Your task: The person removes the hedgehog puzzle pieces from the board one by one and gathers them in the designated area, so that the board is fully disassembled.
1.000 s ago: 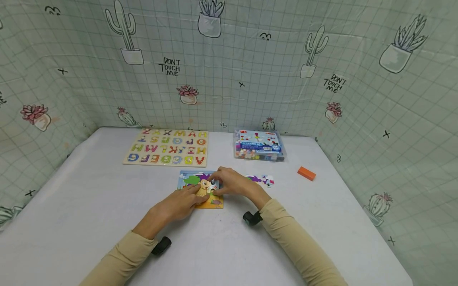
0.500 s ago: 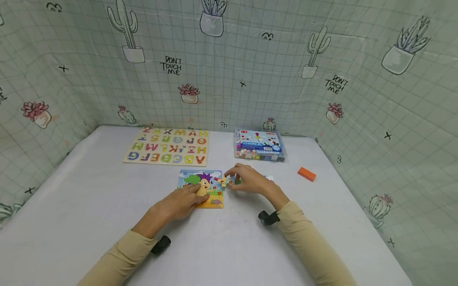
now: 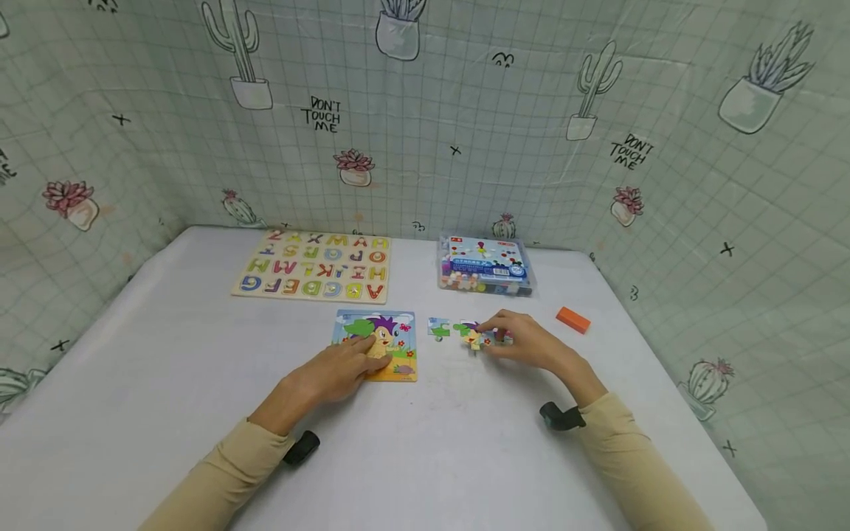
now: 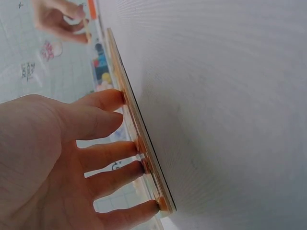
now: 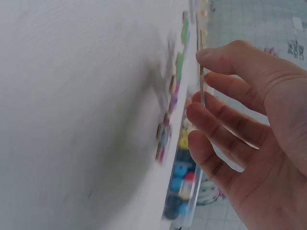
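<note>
My left hand point(image 3: 337, 369) rests on a small jigsaw puzzle board point(image 3: 406, 355) with a purple-haired cartoon figure. In the left wrist view its fingertips touch the face of the board point(image 4: 136, 117), fingers fairly straight. To the right, my right hand point(image 3: 527, 341) pinches a thin puzzle piece point(image 5: 202, 72) between thumb and fingers, held off the table. From the head view this piece point(image 3: 473, 340) shows yellow and green. A loose green-and-blue piece point(image 3: 438, 329) lies beside the board. More loose pieces point(image 5: 177, 72) lie near the right hand, which partly hides them in the head view.
Behind the puzzle lies a wooden alphabet board point(image 3: 312, 267). A clear plastic box point(image 3: 485, 265) of coloured parts stands at the back. An orange block point(image 3: 573, 320) lies at the right. A patterned cloth point(image 3: 425, 125) hangs behind the white table point(image 3: 438, 457).
My right hand has moved from the puzzle board's right side, carrying the piece rightward over the loose pieces. The left hand has stayed on the board.
</note>
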`<state>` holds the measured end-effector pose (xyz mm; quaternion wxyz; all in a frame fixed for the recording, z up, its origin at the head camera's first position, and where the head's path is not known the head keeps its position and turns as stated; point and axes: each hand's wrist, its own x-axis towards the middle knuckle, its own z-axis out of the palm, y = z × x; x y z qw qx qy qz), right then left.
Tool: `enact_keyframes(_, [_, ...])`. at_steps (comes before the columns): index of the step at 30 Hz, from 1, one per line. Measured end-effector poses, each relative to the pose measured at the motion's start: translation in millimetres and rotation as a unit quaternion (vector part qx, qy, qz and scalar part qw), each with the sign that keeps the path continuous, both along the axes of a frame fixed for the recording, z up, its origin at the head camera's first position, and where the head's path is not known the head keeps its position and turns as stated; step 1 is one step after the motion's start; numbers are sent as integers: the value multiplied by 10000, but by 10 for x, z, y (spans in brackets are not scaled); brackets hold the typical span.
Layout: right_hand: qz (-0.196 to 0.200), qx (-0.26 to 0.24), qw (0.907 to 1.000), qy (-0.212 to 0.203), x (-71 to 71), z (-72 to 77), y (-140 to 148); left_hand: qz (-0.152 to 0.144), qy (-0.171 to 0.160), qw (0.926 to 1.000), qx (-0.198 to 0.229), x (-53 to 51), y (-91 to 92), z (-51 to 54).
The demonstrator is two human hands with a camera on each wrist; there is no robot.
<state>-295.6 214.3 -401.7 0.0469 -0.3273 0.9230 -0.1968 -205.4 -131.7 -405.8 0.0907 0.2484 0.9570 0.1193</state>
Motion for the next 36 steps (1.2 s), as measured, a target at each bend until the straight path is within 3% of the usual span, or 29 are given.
enact_keyframes(6, [-171,-26,9998,-15,92,-48,276,-73,88,9999,-87,-13,-2,-21])
enact_keyframes(13, [-291,-109,9993,-185,157,-124,449,32,-78,10000,-49,-25,0,-22])
enact_keyframes(36, [-247,11,9995,-177,157,-167,430,-27,68,9999,-71,-25,11,-7])
